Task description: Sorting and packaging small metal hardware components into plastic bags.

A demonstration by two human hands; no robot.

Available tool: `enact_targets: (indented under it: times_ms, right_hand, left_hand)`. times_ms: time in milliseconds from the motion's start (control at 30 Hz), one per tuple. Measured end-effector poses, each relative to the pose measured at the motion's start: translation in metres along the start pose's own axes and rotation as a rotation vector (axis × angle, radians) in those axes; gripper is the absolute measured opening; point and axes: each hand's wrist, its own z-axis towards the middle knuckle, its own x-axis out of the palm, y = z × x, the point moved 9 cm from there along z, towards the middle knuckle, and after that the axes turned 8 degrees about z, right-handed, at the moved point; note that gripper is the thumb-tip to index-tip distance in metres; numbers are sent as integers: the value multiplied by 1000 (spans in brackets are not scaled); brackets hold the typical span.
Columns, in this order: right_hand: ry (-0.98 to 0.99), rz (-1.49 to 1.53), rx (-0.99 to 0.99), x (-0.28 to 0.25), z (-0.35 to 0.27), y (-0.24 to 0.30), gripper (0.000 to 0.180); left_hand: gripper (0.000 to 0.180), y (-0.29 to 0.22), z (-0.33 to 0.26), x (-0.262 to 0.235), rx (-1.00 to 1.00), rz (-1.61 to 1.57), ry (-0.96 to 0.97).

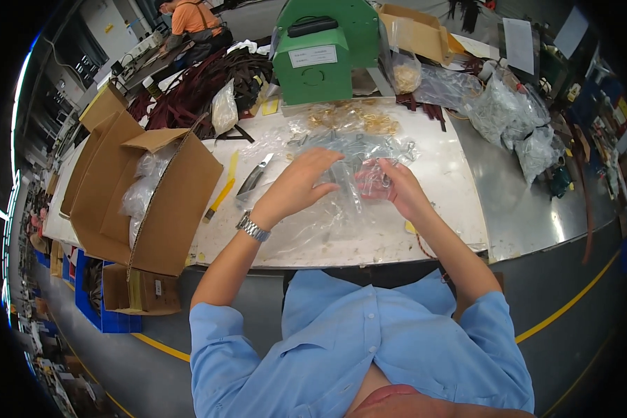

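My left hand [301,182], with a metal-band watch at the wrist, reaches over a crumpled clear plastic bag [320,221] on the white table. Its fingers are stretched out and the thumb stands apart. My right hand [403,187] is closed on clear plastic; its fingers show pink through the film, and small metal pieces seem to be among them. Beyond both hands lies a spread of silver metal hooks [386,145], with gold-coloured metal pieces [359,118] behind it. Left of my left hand rest a utility knife [255,175] and a yellow-handled cutter [221,198].
A green machine [313,73] stands at the table's far edge. An opened cardboard box [177,202] with clear bags inside is at the left. Dark red straps [188,90] pile up behind it. Filled clear bags [512,111] lie on the metal table at right. A person in orange [191,19] works far left.
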Motion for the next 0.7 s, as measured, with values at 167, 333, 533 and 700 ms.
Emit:
enact_targets:
  times_ms: [167, 333, 533, 700]
  right_hand:
    - [20, 88, 2, -4, -5, -2, 41]
    - [55, 179, 11, -15, 1, -14, 40]
    - [5, -24, -72, -1, -14, 4, 39]
    - [-59, -50, -149, 18, -25, 15, 33]
  left_hand:
    - [53, -8, 20, 24, 81, -25, 61]
    - [32, 5, 26, 34, -80, -366, 151]
    - [28, 22, 18, 27, -352, -461, 224]
    - [24, 22, 15, 24, -414, -495, 229]
